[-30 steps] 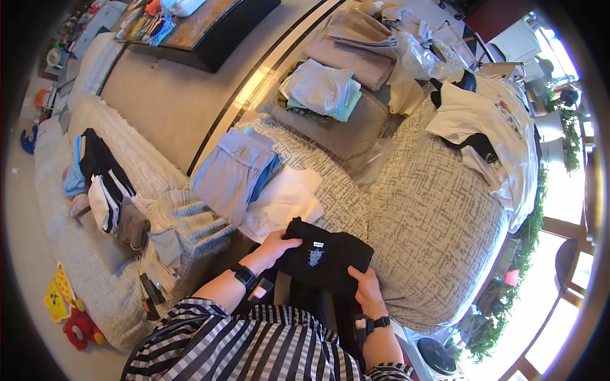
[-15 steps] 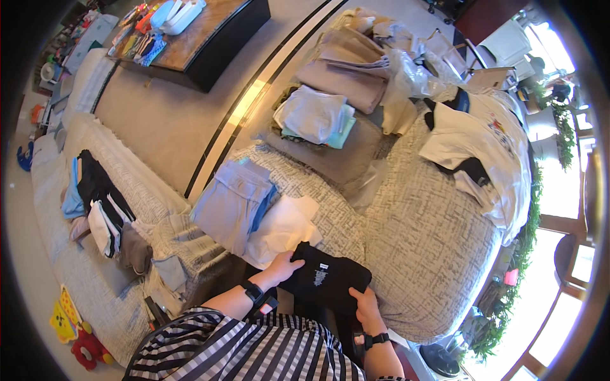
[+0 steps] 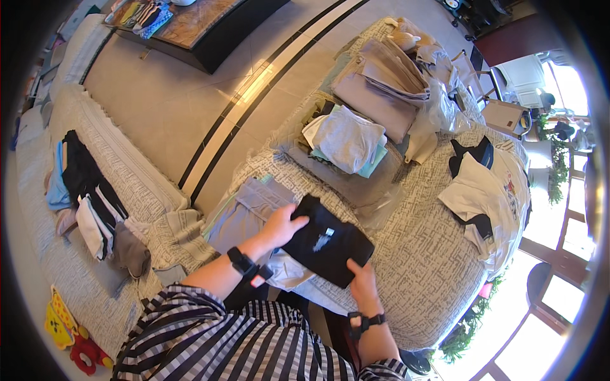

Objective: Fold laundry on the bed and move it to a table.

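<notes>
Over the sofa (image 3: 422, 273), a seemingly folded black shirt (image 3: 337, 251) is grasped by left hand (image 3: 281, 227) and right hand (image 3: 363, 283), a white shirt (image 3: 473, 189) left spread.

The left hand (image 3: 283, 227) and right hand (image 3: 363, 281) grip a folded black shirt (image 3: 337, 247) above the sofa (image 3: 432, 267); grey pants (image 3: 251, 209) show past the left, a clothes pile (image 3: 351, 138) over there beyond.

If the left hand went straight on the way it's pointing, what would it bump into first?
The left hand already holds the black garment. Past that, probably the pile of folded clothes, though depth is unclear, so it might pass above it.
</notes>
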The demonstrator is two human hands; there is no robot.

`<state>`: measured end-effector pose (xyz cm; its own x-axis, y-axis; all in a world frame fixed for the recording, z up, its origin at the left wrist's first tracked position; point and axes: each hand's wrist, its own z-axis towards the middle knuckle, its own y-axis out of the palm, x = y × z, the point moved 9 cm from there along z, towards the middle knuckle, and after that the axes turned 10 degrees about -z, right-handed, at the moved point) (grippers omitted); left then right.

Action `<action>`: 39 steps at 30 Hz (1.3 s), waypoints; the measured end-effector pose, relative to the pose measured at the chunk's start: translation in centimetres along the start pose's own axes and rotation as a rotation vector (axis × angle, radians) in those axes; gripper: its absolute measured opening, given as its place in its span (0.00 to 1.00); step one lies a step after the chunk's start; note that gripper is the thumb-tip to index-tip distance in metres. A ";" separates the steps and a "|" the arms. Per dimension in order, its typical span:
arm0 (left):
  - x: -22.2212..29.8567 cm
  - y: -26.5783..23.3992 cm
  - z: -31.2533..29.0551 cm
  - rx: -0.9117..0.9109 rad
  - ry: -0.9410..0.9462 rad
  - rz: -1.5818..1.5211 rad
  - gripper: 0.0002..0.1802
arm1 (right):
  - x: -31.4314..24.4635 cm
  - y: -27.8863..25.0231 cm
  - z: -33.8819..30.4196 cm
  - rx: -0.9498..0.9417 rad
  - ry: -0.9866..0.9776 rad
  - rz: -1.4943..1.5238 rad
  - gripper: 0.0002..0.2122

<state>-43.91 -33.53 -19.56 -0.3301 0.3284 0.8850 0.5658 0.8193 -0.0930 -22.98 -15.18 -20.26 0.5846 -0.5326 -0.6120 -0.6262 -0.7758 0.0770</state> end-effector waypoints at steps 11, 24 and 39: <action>5.5 -3.9 16.0 0.056 0.113 -0.323 0.16 | -16.9 5.8 11.5 -0.069 -0.229 -0.086 0.18; 11.3 3.9 15.6 0.090 0.722 0.729 0.39 | -14.0 -0.6 14.0 0.582 -0.525 -0.626 0.23; 4.2 10.9 23.6 -0.165 0.375 1.150 0.41 | 8.7 5.3 0.7 0.142 -0.322 -1.029 0.25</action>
<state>-56.94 -12.14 -27.62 0.6492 0.6447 0.4036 0.4822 0.0616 -0.8739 -21.61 -23.71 -25.68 0.7136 0.4801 -0.5101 0.0208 -0.7424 -0.6697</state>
